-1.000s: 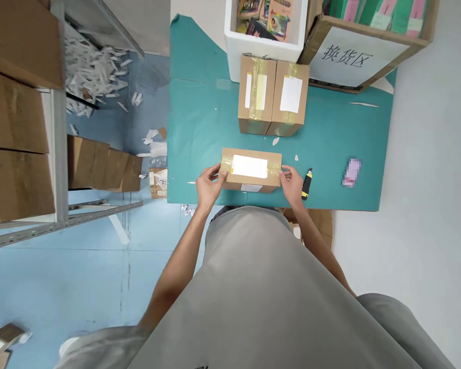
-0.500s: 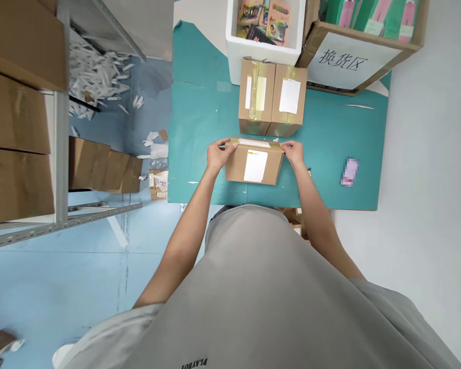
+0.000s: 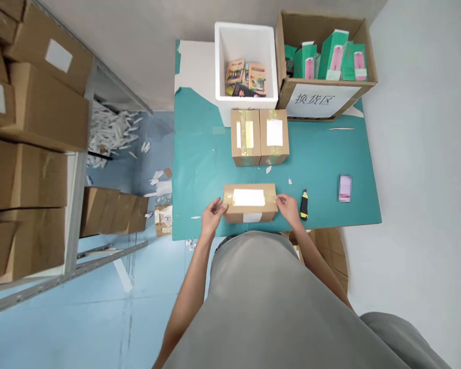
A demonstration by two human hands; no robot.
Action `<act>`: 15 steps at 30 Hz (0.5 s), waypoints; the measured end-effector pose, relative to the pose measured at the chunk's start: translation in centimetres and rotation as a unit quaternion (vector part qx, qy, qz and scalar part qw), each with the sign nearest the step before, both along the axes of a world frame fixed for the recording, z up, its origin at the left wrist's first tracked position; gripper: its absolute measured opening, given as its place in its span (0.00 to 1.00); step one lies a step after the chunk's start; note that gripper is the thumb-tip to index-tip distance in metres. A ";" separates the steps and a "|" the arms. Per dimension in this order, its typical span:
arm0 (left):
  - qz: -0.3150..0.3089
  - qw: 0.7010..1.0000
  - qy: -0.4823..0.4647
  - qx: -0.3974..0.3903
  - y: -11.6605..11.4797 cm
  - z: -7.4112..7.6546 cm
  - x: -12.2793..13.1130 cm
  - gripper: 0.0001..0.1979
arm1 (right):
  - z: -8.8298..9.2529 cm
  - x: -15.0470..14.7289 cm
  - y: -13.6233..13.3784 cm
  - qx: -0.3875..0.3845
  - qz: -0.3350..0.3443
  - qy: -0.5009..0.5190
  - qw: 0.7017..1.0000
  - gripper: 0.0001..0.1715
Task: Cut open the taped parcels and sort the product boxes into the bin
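A small brown cardboard box (image 3: 249,209) sits near the front edge of the teal-covered table (image 3: 200,169). Its top carries a white label and clear tape, and another white label shows on the side facing me. My left hand (image 3: 212,218) grips the box's left end, thumb against the edge. At the opposite end, my right hand (image 3: 288,207) pinches the taped edge with its fingertips. A black and yellow utility knife (image 3: 304,205) lies just right of my right hand.
Behind the box stand two taped cartons (image 3: 245,152). Farther back are a white foam bin (image 3: 225,105) with small packs and a large carton (image 3: 284,97) of green boxes. A phone (image 3: 344,188) lies at the right. Shelving (image 3: 77,205) with cartons rises at the left.
The box has tipped so its labelled top faces up, and both hands moved with it. My view has shifted, showing more of the table's back and uncovering the knife.
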State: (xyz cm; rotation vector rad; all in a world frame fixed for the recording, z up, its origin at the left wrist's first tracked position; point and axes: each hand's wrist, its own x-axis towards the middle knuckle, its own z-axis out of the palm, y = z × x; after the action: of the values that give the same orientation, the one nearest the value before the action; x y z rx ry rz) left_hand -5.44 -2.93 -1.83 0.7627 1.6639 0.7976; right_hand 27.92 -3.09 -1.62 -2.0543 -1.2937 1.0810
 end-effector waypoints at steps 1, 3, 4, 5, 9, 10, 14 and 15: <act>0.003 1.000 0.000 -0.012 -0.8 0.0 -0.1 0.28 | 0.1 -0.4 -1.3 -0.004 -0.009 0.011 1.000 0.13; 0.003 1.000 0.009 -0.011 -1.9 -0.2 -0.3 0.23 | 0.2 -1.1 -3.1 -0.004 -0.031 0.021 0.999 0.13; 0.002 1.000 0.018 -0.008 -2.1 -0.3 -0.4 0.21 | 0.3 -1.4 -3.7 0.000 -0.039 0.024 0.999 0.13; 0.000 1.000 0.025 -0.001 -2.3 -0.3 -0.5 0.20 | 0.3 -1.6 -4.0 0.006 -0.044 0.027 0.999 0.14; -0.003 1.000 0.017 -0.001 -2.4 -0.6 -1.1 0.21 | 0.6 -1.8 -4.2 0.035 -0.042 0.055 0.997 0.16; -0.002 1.000 0.013 -0.011 -2.3 -0.6 -1.3 0.21 | 0.5 -1.7 -4.0 0.035 -0.039 0.062 0.997 0.16; -0.015 0.998 0.026 -0.050 -1.7 -0.7 -1.8 0.19 | -0.3 -0.8 -2.9 0.019 -0.020 0.074 0.997 0.15; -0.021 0.998 0.035 -0.048 -1.1 -0.6 -1.8 0.19 | -0.5 -0.4 -2.4 0.015 -0.010 0.074 0.997 0.16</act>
State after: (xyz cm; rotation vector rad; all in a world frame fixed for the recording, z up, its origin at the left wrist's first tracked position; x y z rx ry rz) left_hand -7.28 -3.99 -2.47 0.7634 1.7309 0.6644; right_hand 27.48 -5.44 -2.15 -1.9227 -1.2058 1.1727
